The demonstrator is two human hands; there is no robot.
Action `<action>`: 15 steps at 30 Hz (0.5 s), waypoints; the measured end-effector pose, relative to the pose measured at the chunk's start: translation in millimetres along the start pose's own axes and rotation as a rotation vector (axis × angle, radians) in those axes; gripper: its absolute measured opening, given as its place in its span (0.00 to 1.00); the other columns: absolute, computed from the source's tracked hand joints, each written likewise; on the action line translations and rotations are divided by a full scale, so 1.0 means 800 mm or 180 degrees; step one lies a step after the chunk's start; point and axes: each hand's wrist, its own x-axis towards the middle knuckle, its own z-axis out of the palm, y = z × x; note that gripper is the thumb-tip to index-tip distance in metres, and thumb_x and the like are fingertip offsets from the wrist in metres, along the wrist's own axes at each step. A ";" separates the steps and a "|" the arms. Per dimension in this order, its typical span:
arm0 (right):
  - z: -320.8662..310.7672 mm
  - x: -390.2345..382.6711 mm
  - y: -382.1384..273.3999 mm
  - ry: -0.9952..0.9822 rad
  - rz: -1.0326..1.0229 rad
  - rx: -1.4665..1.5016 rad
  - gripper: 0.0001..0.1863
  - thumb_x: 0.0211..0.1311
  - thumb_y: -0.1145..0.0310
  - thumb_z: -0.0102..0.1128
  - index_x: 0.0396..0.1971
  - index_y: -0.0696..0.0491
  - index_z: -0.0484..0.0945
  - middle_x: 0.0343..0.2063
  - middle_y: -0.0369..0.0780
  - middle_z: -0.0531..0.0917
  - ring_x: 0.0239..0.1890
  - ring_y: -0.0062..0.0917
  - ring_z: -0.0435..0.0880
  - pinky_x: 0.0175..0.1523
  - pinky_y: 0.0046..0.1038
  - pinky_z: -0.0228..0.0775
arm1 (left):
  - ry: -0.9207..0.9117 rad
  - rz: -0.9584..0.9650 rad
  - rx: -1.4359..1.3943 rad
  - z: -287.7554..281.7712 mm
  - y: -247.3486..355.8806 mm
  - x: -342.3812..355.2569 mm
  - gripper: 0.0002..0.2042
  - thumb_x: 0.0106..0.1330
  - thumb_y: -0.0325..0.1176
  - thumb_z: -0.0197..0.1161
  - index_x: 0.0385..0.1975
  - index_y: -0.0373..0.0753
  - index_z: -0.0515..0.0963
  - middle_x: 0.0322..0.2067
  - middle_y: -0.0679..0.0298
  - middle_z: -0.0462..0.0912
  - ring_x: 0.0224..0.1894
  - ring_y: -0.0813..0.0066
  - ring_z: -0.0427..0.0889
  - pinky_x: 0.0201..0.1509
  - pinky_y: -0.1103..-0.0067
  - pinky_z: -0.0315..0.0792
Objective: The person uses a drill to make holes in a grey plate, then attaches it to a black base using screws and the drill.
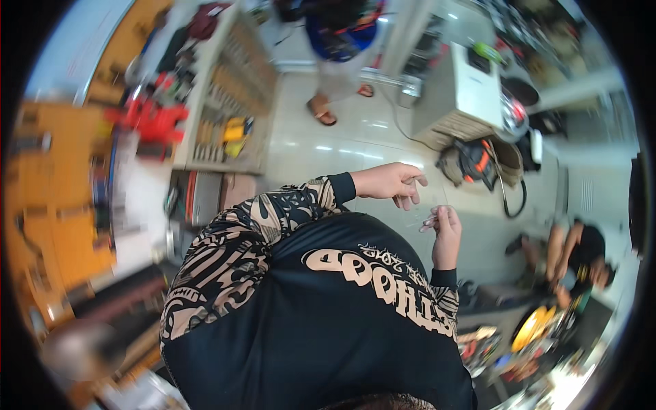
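My left hand (400, 184) reaches out over my dark shirt front in the middle of the view, palm turned inward, with its fingers apart and loosely bent and nothing visible in them. My right hand (443, 232) is just below and to the right of it, thumb raised and fingers curled toward the left hand; its fingertips are blurred, and I cannot make out whether something small is between them. The two hands are apart, above the pale tiled floor (355, 150).
Another person (338, 34) stands ahead; a seated person (581, 249) is at the right. Wooden shelving (242, 82) and an orange pegboard (65, 164) line the left. A white cabinet (471, 89) and a black-orange machine with a hose (468, 164) stand ahead right. A cluttered bench (533, 328) is at lower right.
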 end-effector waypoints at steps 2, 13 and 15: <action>-0.002 0.078 -0.005 -0.0480 0.0107 -0.0258 0.17 0.90 0.58 0.56 0.47 0.58 0.80 0.30 0.37 0.82 0.31 0.20 0.83 0.39 0.27 0.81 | 0.0480 0.0225 -0.0297 -0.034 -0.027 -0.005 0.19 0.86 0.27 0.57 0.72 0.30 0.72 0.51 0.49 0.91 0.48 0.63 0.94 0.52 0.73 0.88; 0.176 0.257 0.006 -0.2199 0.0807 -0.0988 0.15 0.89 0.66 0.56 0.61 0.61 0.79 0.36 0.41 0.88 0.34 0.27 0.90 0.43 0.28 0.85 | 0.3274 0.0500 -0.0430 -0.118 -0.118 -0.094 0.09 0.86 0.32 0.61 0.51 0.32 0.82 0.42 0.56 0.93 0.42 0.66 0.95 0.45 0.72 0.88; 0.224 0.261 -0.002 -0.2030 0.1410 -0.0284 0.15 0.89 0.66 0.56 0.62 0.60 0.78 0.45 0.43 0.88 0.42 0.31 0.93 0.51 0.30 0.86 | 0.3550 0.0385 0.0567 -0.143 -0.113 -0.129 0.09 0.86 0.32 0.58 0.49 0.34 0.83 0.39 0.59 0.93 0.41 0.71 0.94 0.46 0.73 0.86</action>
